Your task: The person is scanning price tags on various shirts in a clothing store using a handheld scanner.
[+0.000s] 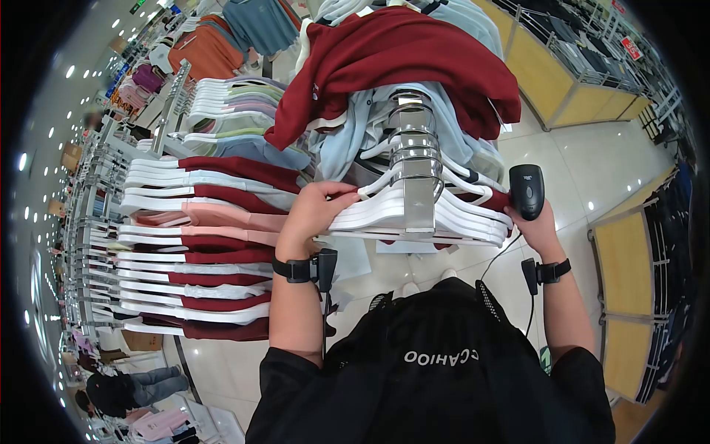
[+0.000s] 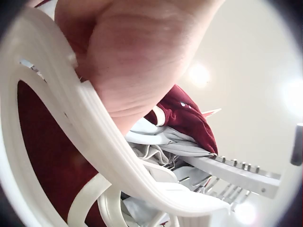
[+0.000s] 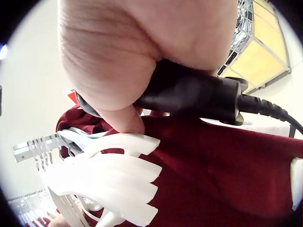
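Note:
White hangers [image 1: 392, 211] hang side by side on a metal rail [image 1: 419, 207], dark red cloth beneath their right ends. My left hand [image 1: 318, 211] grips the left ends of the hangers; in the left wrist view the palm [image 2: 137, 52] lies over a white hanger [image 2: 109, 142], its fingertips mostly hidden. My right hand [image 1: 540, 228] holds a black corded scanner [image 1: 526, 192] at the hangers' right ends. The right wrist view has the scanner's handle [image 3: 194, 94] inside the hand [image 3: 113, 56], a fingertip touching a hanger [image 3: 123, 142], and a dark red garment [image 3: 227, 165] behind.
Dark red [image 1: 399, 52] and light blue garments lie draped over the rail's far end. To the left stands a rack of hung clothes [image 1: 229, 244]. Yellow-sided display stands [image 1: 629, 296] line the right. A person [image 1: 111, 392] is at the lower left.

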A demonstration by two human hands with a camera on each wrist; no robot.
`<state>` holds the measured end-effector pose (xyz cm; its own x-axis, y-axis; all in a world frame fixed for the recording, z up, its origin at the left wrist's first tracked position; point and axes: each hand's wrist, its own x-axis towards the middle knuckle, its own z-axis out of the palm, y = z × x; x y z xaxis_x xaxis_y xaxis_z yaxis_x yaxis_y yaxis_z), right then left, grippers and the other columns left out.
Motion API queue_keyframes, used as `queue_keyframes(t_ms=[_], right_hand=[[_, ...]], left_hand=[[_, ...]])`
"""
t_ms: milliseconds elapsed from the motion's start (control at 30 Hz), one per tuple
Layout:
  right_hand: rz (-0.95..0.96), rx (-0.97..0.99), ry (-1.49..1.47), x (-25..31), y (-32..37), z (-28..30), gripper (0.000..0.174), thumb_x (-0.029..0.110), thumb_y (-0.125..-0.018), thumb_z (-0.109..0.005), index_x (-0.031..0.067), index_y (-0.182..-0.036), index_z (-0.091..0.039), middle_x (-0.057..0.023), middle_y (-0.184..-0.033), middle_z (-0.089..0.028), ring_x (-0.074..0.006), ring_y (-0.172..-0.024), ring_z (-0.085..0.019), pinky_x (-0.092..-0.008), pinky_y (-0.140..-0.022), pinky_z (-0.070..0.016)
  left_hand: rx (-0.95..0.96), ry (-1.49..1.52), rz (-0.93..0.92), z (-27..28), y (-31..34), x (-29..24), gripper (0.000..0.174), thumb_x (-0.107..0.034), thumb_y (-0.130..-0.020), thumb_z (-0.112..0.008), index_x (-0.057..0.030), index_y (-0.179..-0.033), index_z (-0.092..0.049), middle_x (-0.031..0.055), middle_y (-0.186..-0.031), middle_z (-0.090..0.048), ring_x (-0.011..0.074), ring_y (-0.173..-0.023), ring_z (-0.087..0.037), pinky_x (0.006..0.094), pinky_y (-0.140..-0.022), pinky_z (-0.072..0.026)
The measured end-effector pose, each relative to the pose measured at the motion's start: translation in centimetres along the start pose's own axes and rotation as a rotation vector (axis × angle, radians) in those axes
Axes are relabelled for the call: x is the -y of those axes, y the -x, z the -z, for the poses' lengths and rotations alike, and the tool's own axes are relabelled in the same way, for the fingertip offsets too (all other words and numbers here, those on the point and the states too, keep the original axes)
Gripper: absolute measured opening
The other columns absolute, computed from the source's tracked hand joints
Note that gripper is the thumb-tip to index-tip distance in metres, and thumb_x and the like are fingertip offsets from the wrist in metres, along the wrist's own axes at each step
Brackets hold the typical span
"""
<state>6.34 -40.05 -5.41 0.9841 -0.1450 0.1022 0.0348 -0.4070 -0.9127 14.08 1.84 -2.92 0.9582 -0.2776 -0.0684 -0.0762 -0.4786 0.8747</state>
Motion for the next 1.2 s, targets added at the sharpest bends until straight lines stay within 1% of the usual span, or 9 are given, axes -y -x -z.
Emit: queue_keyframes(t_ms=[300,367,567,633,667,700,867,1100,1200], right_hand=[[-0.061,0.055,0.067,0.1,0.2,0.9,0.023,0.009,-0.080,-0.077,-0.0003,-0.096,-0.064,-0.0053,-0.083,-0.067,-0.0141,-0.076,-0.063,-0.0297,-0.070,-0.0508],[-0.067,0.060,0.029,0.3,0.4,1.2,0.024,0.009,-0.080,-0.077,-0.0003,-0.097,-0.065,-0.0059,-0.085,-0.068,-0.0140,-0.078,-0.063,-0.0298,-0.072,-0.0513],[-0.065,0.103,-0.028,-0.1,0.7,1.7,0.027,0.007,-0.078,-0.078,-0.0004,-0.101,-0.064,-0.0050,-0.089,-0.069,-0.0141,-0.079,-0.063,-0.0308,-0.075,-0.0513],[-0.026,0.136,-0.016,-0.4,0.9,1.0,0.028,0.008,-0.078,-0.079,-0.0003,-0.101,-0.064,-0.0053,-0.090,-0.068,-0.0142,-0.080,-0.062,-0.0308,-0.076,-0.0510],[0.016,0.167,-0.004,-0.5,1.0,0.6,0.030,0.008,-0.078,-0.079,-0.0003,-0.102,-0.064,-0.0055,-0.091,-0.068,-0.0144,-0.081,-0.061,-0.0308,-0.077,-0.0506],[0.012,0.166,-0.008,-0.7,1.2,0.2,0.030,0.008,-0.078,-0.079,-0.0003,-0.102,-0.064,-0.0055,-0.091,-0.068,-0.0144,-0.081,-0.061,-0.0308,-0.077,-0.0506],[-0.124,0.073,0.021,-1.5,2.3,-0.3,0.030,0.011,-0.078,-0.079,-0.0005,-0.101,-0.063,-0.0068,-0.092,-0.068,-0.0169,-0.082,-0.062,-0.0323,-0.078,-0.0502],[-0.147,-0.105,0.024,-7.9,5.0,1.8,0.021,0.007,-0.080,-0.075,-0.0006,-0.096,-0.064,-0.0062,-0.083,-0.068,-0.0165,-0.074,-0.063,-0.0320,-0.070,-0.0508],[-0.378,-0.019,0.074,-8.5,7.6,3.4,0.018,0.001,-0.079,-0.072,0.0001,-0.094,-0.063,-0.0067,-0.080,-0.067,-0.0152,-0.073,-0.064,-0.0304,-0.067,-0.0514]], left_hand=[[-0.118,0.264,0.175,-0.7,1.2,3.8,0.022,-0.016,-0.091,-0.068,0.0042,-0.098,-0.072,0.0048,-0.086,-0.071,0.0086,-0.073,-0.060,0.0246,-0.068,-0.0483],[-0.185,0.441,0.306,-0.8,1.6,5.6,0.021,-0.017,-0.093,-0.064,0.0022,-0.100,-0.071,0.0049,-0.088,-0.070,0.0097,-0.074,-0.062,0.0251,-0.068,-0.0492],[-0.201,0.820,0.383,-4.1,4.4,11.7,0.024,-0.013,-0.093,-0.061,0.0020,-0.111,-0.066,0.0060,-0.099,-0.070,0.0134,-0.086,-0.065,0.0259,-0.074,-0.0516],[-0.334,0.601,0.504,-7.2,5.2,12.9,0.023,-0.011,-0.092,-0.061,0.0019,-0.110,-0.067,0.0050,-0.100,-0.070,0.0134,-0.090,-0.065,0.0263,-0.078,-0.0511],[-0.210,0.698,0.387,-8.5,5.7,13.6,0.022,-0.014,-0.094,-0.061,-0.0003,-0.110,-0.067,0.0026,-0.098,-0.069,0.0115,-0.088,-0.064,0.0253,-0.079,-0.0492],[-0.085,0.665,0.441,-9.2,5.9,16.2,0.023,-0.019,-0.096,-0.061,-0.0011,-0.109,-0.066,0.0009,-0.096,-0.068,0.0087,-0.084,-0.060,0.0239,-0.078,-0.0471],[0.031,0.458,0.261,-10.3,7.1,9.0,0.020,-0.022,-0.100,-0.055,-0.0038,-0.098,-0.064,-0.0062,-0.084,-0.058,0.0034,-0.076,-0.048,0.0210,-0.069,-0.0399],[0.148,0.478,0.206,-10.9,7.3,6.8,0.018,-0.020,-0.101,-0.052,-0.0032,-0.099,-0.058,-0.0042,-0.082,-0.058,0.0049,-0.076,-0.051,0.0212,-0.069,-0.0427],[0.169,0.509,0.193,-11.1,8.0,4.7,0.017,-0.019,-0.102,-0.050,-0.0033,-0.099,-0.056,-0.0038,-0.081,-0.054,0.0054,-0.074,-0.047,0.0226,-0.068,-0.0424]])
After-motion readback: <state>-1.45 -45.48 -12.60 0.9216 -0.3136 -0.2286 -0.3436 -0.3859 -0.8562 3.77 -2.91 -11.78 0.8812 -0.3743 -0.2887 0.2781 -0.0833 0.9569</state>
